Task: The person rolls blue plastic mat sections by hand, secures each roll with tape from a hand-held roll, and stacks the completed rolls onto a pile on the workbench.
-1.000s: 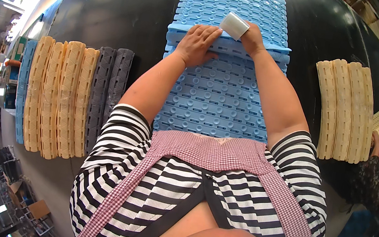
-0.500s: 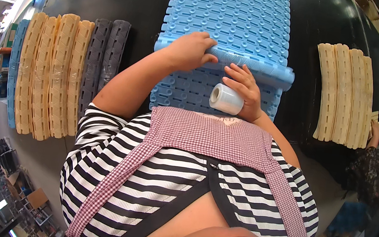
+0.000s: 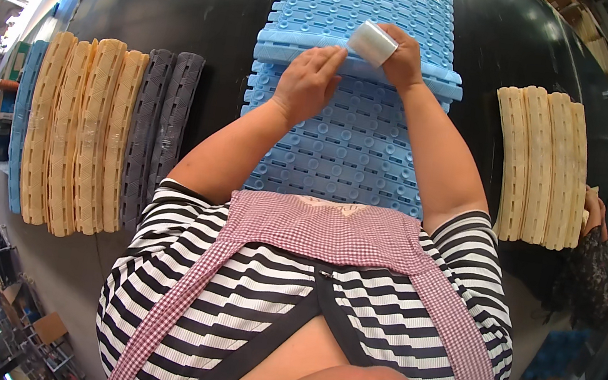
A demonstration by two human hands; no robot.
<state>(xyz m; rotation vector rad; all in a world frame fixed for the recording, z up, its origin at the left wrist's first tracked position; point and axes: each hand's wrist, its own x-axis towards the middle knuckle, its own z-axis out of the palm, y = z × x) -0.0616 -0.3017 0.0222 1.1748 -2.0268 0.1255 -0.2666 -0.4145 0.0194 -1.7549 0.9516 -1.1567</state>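
A blue plastic mat (image 3: 342, 137) with round studs and slots lies before me, and a rolled or folded band of it, the mat roll (image 3: 443, 84), crosses its width. My left hand (image 3: 308, 80) has its fingers stretched out against the near side of the mat roll, holding nothing. My right hand (image 3: 403, 58) is closed around a small roll of clear stretch film (image 3: 372, 42), tilted just above the mat roll. The palm side of the left hand is hidden, as is any film strand between the film roll and the mat.
On the left stand several rolled beige mats (image 3: 63, 133), dark grey mat rolls (image 3: 177, 110) and a blue one (image 3: 20, 127). More beige rolls (image 3: 544, 169) sit on the right of the black table (image 3: 227, 16). Beside them shows another person's hand (image 3: 595, 211).
My right hand has carried the film roll from the near side up over the mat roll. The mat roll lies farther from me, and the left hand's fingers have straightened.
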